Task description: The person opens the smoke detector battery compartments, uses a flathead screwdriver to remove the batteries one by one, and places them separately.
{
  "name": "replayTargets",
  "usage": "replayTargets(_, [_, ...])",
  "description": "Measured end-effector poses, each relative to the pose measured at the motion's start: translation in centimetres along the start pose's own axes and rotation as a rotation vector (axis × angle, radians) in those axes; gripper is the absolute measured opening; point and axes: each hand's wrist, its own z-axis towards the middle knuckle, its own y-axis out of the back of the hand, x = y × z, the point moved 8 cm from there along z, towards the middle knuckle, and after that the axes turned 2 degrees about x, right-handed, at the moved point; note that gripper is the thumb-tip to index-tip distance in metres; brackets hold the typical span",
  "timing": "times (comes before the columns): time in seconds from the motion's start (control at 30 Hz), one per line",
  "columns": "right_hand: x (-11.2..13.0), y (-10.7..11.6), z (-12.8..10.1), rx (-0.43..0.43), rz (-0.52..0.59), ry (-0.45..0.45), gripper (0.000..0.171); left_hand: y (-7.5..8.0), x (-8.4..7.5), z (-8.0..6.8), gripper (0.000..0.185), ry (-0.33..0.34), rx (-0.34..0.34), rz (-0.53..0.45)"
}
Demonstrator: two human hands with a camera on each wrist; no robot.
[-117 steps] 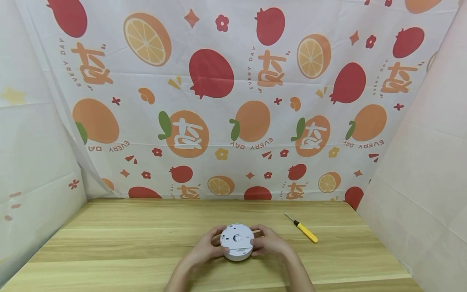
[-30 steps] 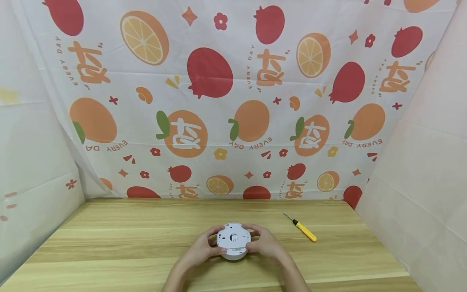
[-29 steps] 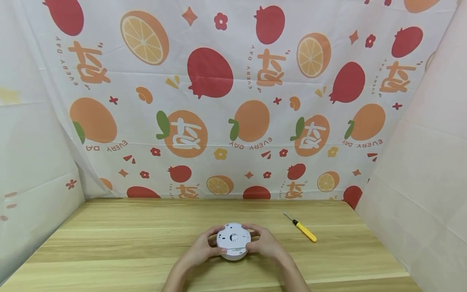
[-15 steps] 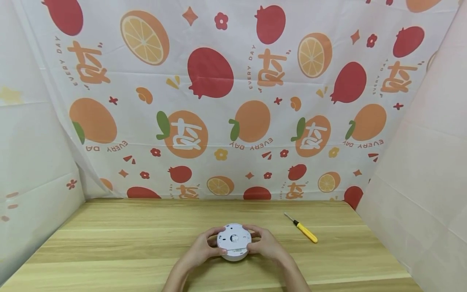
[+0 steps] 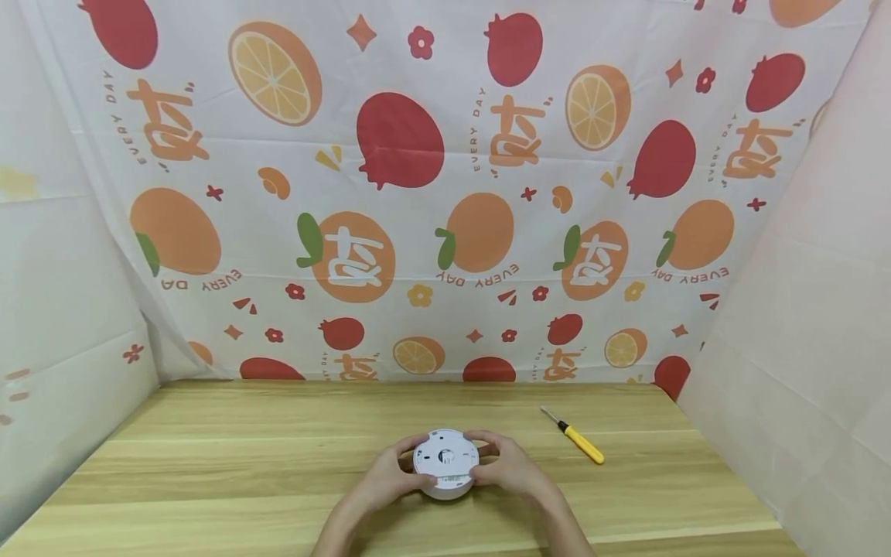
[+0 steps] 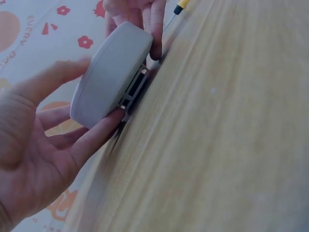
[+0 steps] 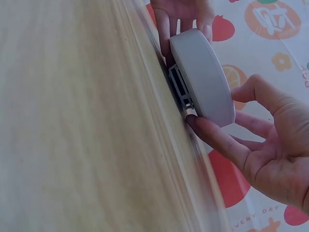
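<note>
A round white device (image 5: 445, 455), like a smoke alarm, shows its flat plate with a central hole, small slots and a label strip upward in the head view. My left hand (image 5: 387, 480) grips its left edge, thumb at the near rim, other fingers round the side. The right hand (image 5: 511, 468) holds the right edge the same way. Close over the wood, a slotted dark frame (image 6: 134, 88) projects from the device's table side in the left wrist view. Fingertips of both hands reach that frame in the right wrist view, where the smooth pale side wall (image 7: 205, 75) shows.
A screwdriver (image 5: 581, 445) with a yellow and black handle lies right of the hands, its tip pointing away to the left. The wooden tabletop (image 5: 244, 464) ends at a fruit-printed cloth (image 5: 418, 232) behind, with pale cloth sides left and right.
Compared with the oldest frame, both hands and the device sit slightly further left. Over the last second the left thumb has shifted a little on the near rim; the grip otherwise stays the same.
</note>
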Motion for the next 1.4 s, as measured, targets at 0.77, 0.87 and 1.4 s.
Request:
replayTargets(0.77, [0.5,0.3,-0.3,-0.004,-0.223,0.092,0.056,-0.1,0.3,0.3,0.073,-0.074,0.012,0.048])
replayTargets(0.87, [0.6,0.2,-0.2,0.015,-0.256,0.104,0.056,-0.1,0.2,0.3,0.072,-0.072,0.014,0.032])
replayTargets(1.4, [1.5,-0.6,-0.2,0.100,-0.424,0.159,0.058,-0.5,-0.6,0.2,0.074,-0.042,0.028,0.151])
